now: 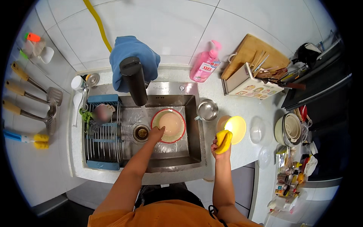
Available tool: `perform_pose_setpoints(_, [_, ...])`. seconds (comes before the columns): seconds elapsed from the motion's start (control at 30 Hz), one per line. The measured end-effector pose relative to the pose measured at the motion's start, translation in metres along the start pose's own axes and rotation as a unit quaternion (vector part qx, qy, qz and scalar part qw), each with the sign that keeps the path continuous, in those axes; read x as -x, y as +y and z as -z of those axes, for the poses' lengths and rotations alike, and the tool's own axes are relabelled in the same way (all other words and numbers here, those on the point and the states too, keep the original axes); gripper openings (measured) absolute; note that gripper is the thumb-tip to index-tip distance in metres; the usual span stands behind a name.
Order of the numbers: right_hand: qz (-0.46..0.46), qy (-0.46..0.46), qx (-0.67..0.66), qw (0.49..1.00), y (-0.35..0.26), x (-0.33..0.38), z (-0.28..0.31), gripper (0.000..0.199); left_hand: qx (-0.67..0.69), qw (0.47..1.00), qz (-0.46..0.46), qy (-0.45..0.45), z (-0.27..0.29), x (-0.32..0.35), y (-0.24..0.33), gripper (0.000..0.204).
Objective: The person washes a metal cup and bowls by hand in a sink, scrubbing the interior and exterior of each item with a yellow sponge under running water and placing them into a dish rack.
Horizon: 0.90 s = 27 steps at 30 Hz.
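Note:
In the steel sink [151,164], a red-rimmed white basin [180,137] holds a round, pale pink bowl [171,123]. My left hand [156,134] is closed on the pink bowl's near-left edge, its thumb on top. Water runs from the black faucet [134,81] left of the basin, by the drain [141,133]. Over the counter to the right, my right hand [220,150] grips a folded yellow dishcloth [224,140]. Just beyond that cloth stands a yellow bowl [237,129], partly covering another pinkish bowl [222,123].
A blue-and-steel dish rack [103,165] spans the sink's left side. A metal cup [207,110] stands by the sink's right edge. Behind are a pink soap bottle [205,64], a utensil holder [249,82] and cutting boards [253,47]. Stacked bowls [280,130] stand far right.

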State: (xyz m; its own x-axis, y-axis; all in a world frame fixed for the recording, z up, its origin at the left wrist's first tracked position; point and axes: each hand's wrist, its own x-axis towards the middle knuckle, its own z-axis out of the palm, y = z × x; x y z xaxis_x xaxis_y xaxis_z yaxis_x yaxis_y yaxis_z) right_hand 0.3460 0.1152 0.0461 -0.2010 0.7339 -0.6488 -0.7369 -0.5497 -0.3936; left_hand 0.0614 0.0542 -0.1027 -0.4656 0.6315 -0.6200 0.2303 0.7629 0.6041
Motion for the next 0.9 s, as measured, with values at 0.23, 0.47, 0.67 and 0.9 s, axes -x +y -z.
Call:
perform_pose_setpoints(0.23, [-0.076, -0.007, -0.074, 0.994, -0.012, -0.003, -0.001, 0.032, -0.213, 0.974, -0.026, 0.079, 0.008, -0.002, 0.025, 0.037])
perform_pose_setpoints(0.47, [-0.104, -0.021, -0.081, 0.991, -0.011, -0.007, 0.004, 0.032, -0.177, 0.979, -0.035, 0.095, 0.006, -0.007, 0.031, 0.027])
perform_pose_setpoints(0.67, [-0.155, -0.067, -0.097, 0.981, -0.010, -0.013, 0.005, 0.033, -0.146, 0.984, -0.048, 0.085, -0.001, -0.022, 0.024, 0.026])
perform_pose_setpoints(0.9, [-0.212, -0.179, -0.095, 0.956, -0.013, -0.010, 0.013, 0.039, -0.207, 0.950, -0.182, 0.145, 0.017, -0.001, 0.037, 0.021])
